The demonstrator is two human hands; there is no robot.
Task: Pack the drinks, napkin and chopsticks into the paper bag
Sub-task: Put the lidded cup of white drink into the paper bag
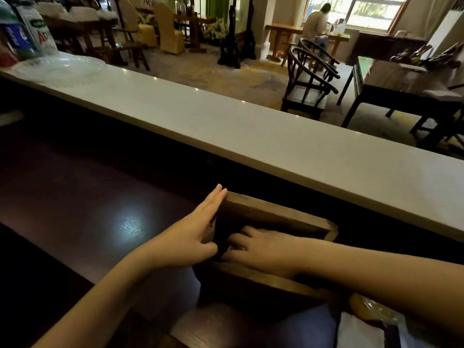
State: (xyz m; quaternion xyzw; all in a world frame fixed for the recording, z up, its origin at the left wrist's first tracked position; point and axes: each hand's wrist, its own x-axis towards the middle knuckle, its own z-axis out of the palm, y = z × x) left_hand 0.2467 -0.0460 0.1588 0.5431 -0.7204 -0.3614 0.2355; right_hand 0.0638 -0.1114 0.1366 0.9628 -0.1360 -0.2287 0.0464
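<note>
A brown paper bag (276, 214) stands open-mouthed on the dark worktop (100, 197) below the raised counter. My left hand (198, 232) lies flat against the bag's left wall, fingers together outside and thumb hooked at the rim. My right hand (266, 249) reaches into the bag's mouth with its fingers curled down in the dark; what they hold is hidden. At the bottom right lie a white napkin (359, 332) and something yellowish under clear wrap (371, 307), partly covered by my right forearm.
A long pale raised counter (251, 131) runs diagonally behind the bag. At its far left end are bottles (15, 38) and a clear plastic dish (62, 69). Beyond it are dark chairs (311, 79), tables and a seated person (316, 23).
</note>
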